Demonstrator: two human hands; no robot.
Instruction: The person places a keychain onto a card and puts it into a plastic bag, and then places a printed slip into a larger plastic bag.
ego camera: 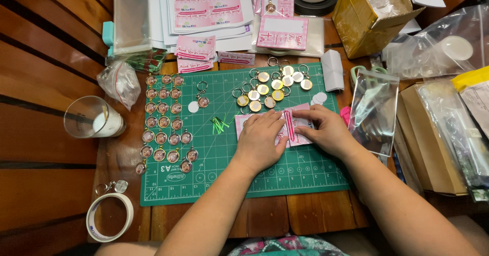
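Both my hands rest on a small pink and white printed card (292,125) lying on a green cutting mat (214,174). My left hand (260,140) presses flat on the card's left part. My right hand (326,128) pinches its right edge with thumb and fingers. Just beyond the card lies a cluster of gold round keychains (270,85) with rings. At the mat's left, rows of round photo keychains (164,123) are laid out. A few thin green ties (219,124) lie left of my left hand.
A glass with white liquid (94,117) stands at the left; a tape roll (109,217) lies near the front left. Pink sticker sheets (209,4), a cardboard box (372,14), clear plastic bags (374,108) and a small bag of parts (121,82) crowd the back and right.
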